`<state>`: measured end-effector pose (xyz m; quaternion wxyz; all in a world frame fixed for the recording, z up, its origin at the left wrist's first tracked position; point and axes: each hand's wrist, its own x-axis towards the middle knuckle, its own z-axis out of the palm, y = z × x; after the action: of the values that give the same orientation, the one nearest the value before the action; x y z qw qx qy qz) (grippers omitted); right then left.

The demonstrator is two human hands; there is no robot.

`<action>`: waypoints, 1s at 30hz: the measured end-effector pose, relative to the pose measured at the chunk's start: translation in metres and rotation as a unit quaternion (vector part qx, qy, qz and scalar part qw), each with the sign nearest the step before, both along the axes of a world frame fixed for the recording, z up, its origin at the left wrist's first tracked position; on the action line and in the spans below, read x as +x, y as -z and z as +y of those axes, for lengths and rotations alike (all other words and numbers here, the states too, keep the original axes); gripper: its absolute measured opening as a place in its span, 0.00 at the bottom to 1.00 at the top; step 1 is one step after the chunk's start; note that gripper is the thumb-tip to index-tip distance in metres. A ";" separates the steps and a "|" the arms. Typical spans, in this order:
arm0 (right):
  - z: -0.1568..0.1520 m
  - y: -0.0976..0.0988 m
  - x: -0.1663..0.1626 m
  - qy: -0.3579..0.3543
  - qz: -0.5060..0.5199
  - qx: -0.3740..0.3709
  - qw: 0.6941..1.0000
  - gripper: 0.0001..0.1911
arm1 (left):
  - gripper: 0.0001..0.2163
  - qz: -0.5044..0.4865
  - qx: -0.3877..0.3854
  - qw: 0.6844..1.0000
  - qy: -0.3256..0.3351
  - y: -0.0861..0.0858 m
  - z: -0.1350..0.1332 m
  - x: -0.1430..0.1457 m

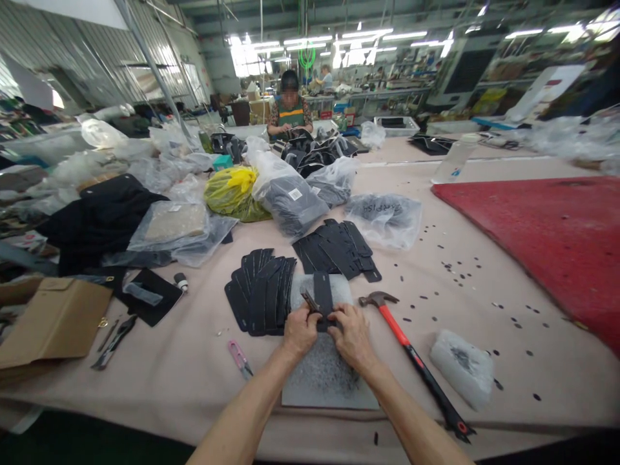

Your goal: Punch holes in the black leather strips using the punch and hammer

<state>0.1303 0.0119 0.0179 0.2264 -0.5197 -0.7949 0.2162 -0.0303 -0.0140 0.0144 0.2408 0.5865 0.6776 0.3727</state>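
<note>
- A black strip (323, 290) is laid on the board (317, 381), its far end pointed away from the person and its near end partly covered by the hands.
- A short tool (310, 301) is gripped between the thumb and fingers of the left hand (301, 330), tilted beside the strip; whether the strip is touched by it cannot be told.
- The strip's right edge is met by the bent fingers of the right hand (352, 330); whether it is pinched or only pressed cannot be told.
- The work is judged to be part-way through: one strip is being handled, and many more are stacked in a left pile (264, 294) and a far pile (334, 248).
- Which pile is finished and which is left cannot be told.
- Some cutting is suggested by the dark bits (517, 325) strewn to the right.
- The hammer (404, 339) is left unheld, right of the board.
</note>
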 end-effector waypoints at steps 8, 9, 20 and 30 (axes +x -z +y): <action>0.002 0.006 -0.004 0.001 0.060 0.005 0.998 0.05 | 0.08 0.008 0.009 1.000 0.014 0.005 0.000 -0.001; 0.002 0.006 -0.004 -0.003 0.069 0.006 0.998 0.05 | 0.08 0.018 0.007 1.000 0.015 0.005 0.000 -0.001; -0.019 0.007 0.020 0.068 0.156 -0.029 0.985 0.10 | 0.08 0.063 -0.011 0.998 0.023 0.003 -0.001 0.001; -0.096 -0.003 0.118 0.154 0.084 -0.110 0.978 0.20 | 0.10 0.002 -0.001 1.000 0.027 0.010 0.000 -0.002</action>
<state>0.2485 -0.0840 0.0208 0.2641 -0.6379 -0.6548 0.3075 -0.0328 -0.0144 0.0045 0.2501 0.6054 0.6620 0.3642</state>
